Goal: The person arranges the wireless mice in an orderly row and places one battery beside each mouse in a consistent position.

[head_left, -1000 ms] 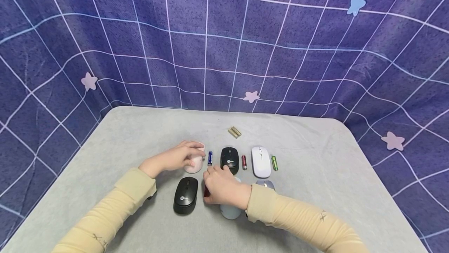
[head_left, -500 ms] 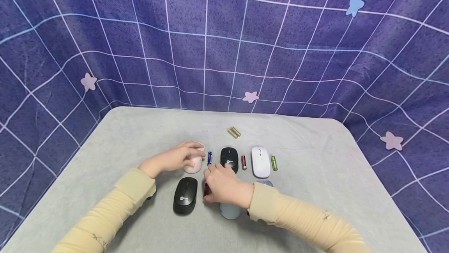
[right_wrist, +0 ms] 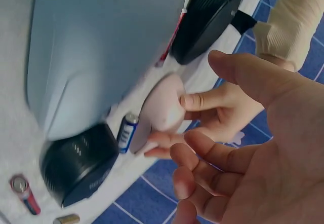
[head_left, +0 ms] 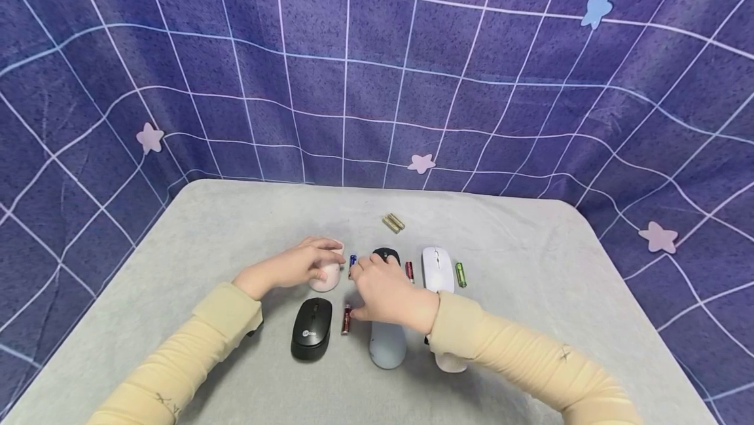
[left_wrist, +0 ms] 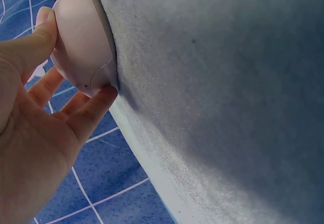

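My left hand [head_left: 300, 264] holds a pale pink computer mouse [left_wrist: 83, 36] on the table, thumb on one side and fingers on the other. My right hand [head_left: 389, 289] is over the middle of the group with fingers loosely bent and nothing in its grasp, as the right wrist view shows. Beneath it are a black mouse [head_left: 386, 253], partly covered, and a grey-blue mouse [head_left: 387, 350]. A dark red battery [head_left: 346, 320] lies by the right thumb, beside another black mouse [head_left: 311, 330]. Close to the right fingertips is a blue battery [right_wrist: 128, 132].
Right of the hand lie a red battery [head_left: 410, 272], a white mouse [head_left: 437, 268] and a green battery [head_left: 461, 274]. Two gold batteries [head_left: 393, 222] are farther back. A pale mouse [head_left: 450, 363] shows partly under the right sleeve. A purple-blue curtain [head_left: 377, 84] borders the grey tabletop [head_left: 548, 320].
My right hand has left the dark red battery, which now lies uncovered, and has moved up and to the right. The left hand stays on the pink mouse.
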`<move>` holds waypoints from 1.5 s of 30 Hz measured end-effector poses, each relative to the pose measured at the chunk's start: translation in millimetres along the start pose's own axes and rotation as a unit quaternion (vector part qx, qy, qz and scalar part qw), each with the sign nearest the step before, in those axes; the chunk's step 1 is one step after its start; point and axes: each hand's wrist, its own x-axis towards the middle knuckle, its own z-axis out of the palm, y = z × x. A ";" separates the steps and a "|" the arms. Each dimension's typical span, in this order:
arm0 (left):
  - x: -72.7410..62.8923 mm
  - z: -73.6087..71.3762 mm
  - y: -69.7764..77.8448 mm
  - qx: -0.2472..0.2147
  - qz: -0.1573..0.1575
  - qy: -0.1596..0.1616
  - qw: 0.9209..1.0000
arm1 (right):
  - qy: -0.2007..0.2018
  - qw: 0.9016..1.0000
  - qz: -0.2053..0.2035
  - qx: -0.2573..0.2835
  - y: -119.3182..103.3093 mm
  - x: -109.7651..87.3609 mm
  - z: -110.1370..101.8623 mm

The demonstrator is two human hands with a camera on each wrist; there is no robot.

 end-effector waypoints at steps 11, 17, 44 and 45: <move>0.1 -0.6 0.3 0.000 0.000 -0.001 1.000 | 0.001 1.000 0.010 0.022 23.5 -0.1 -15.3; 0.3 -1.2 0.2 -0.006 -0.009 -0.003 1.000 | 0.014 1.000 0.016 0.022 37.1 0.0 -23.3; -0.4 0.4 -1.3 -0.006 -0.012 -0.003 1.000 | 0.086 0.995 0.009 0.048 102.5 22.8 -16.0; -0.7 0.2 -1.0 -0.007 -0.013 -0.003 1.000 | 0.085 0.995 0.004 0.047 104.0 23.6 -15.2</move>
